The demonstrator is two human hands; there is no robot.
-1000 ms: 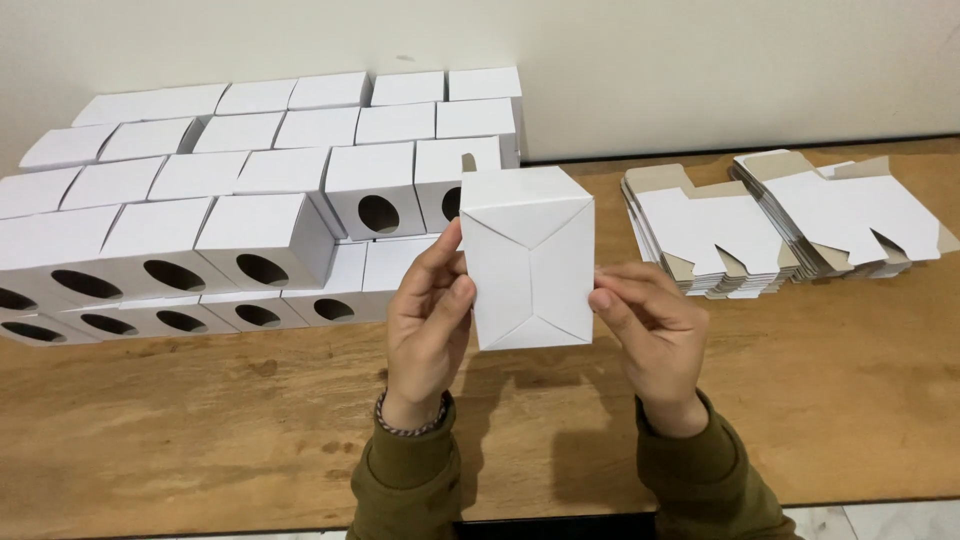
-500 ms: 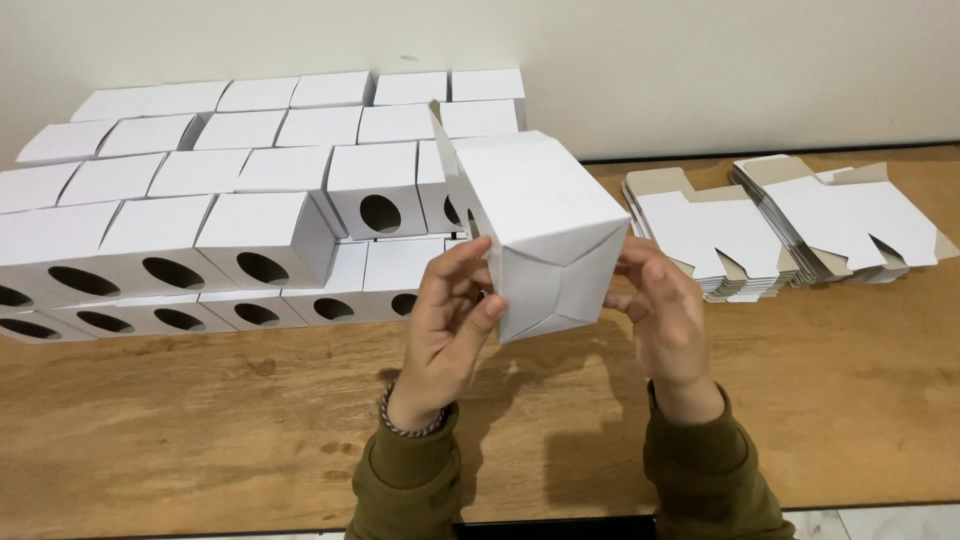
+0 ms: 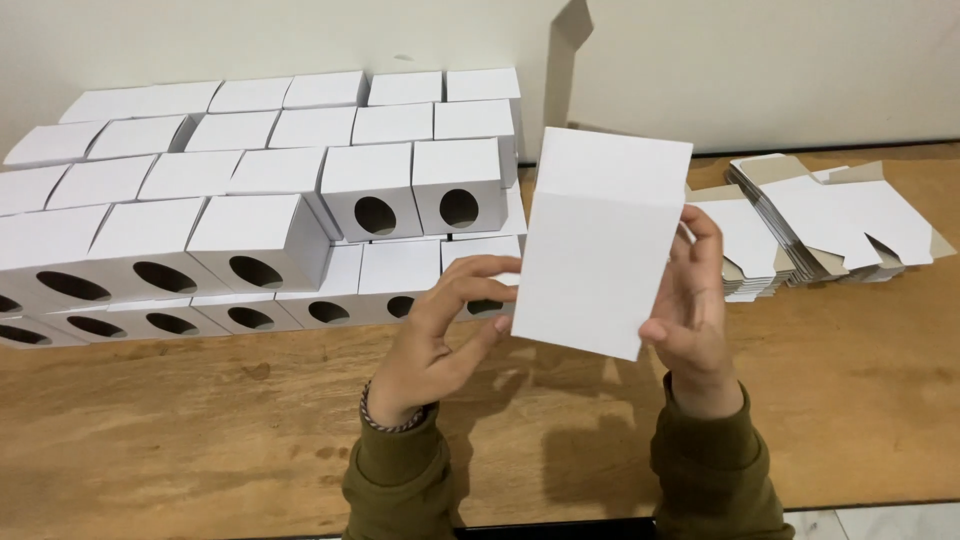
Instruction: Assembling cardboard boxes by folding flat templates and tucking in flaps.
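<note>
A white cardboard box [image 3: 600, 250] was found held in the air above the wooden table [image 3: 200, 450], in front of the person and between the two hands, its long axis running roughly upright with a slight lean. One plain face was turned toward the camera, and an open flap [image 3: 566, 60] was seen standing up beyond its top edge. The right hand [image 3: 695, 310] was closed on the box's right edge, fingers curled around that side and the thumb pressed at the lower right corner; the box was judged to be carried by this hand. The left hand [image 3: 445, 335] was held just beside the lower left corner, fingers spread and half-curled, with the fingertips at or very near the left edge; firm contact could not be confirmed, and nothing was gripped by it. The box therefore lay up and to the right of the left fingers, with the right hand the nearer and the one in control. Rows of assembled white boxes [image 3: 250, 200], each with a round hole in its front, were stacked to the left against the wall. A pile of flat unfolded blanks [image 3: 830, 220] was noted at the right on the table.
</note>
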